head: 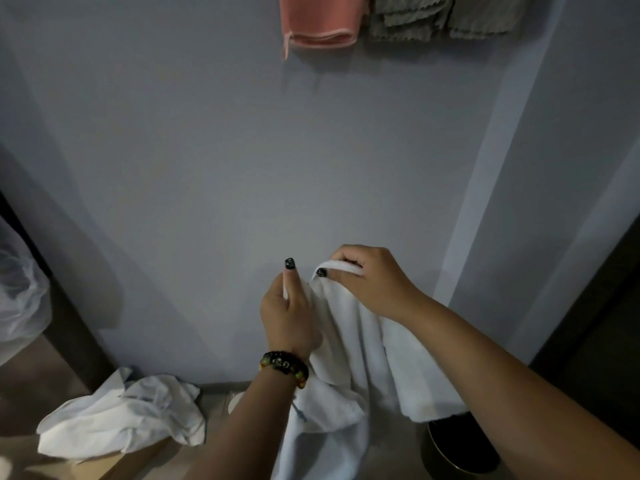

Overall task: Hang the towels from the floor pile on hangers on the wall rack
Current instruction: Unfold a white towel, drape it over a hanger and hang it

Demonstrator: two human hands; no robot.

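Grey wall [214, 161] fills the view, with 1 pink towel [320, 20] and grey towels [443, 17] hanging at the top. White towel [353, 358] hangs from both hands: left hand [289, 317] and right hand [372, 280] each pinch its upper edge. White cloths [121, 420] lie heaped on the floor.

Dark round bin [459, 448], clear plastic bag [19, 289]

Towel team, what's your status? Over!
Left hand and right hand both pinch white towel by its top edge. No hanger in view. Pink towel hangs above. Over.
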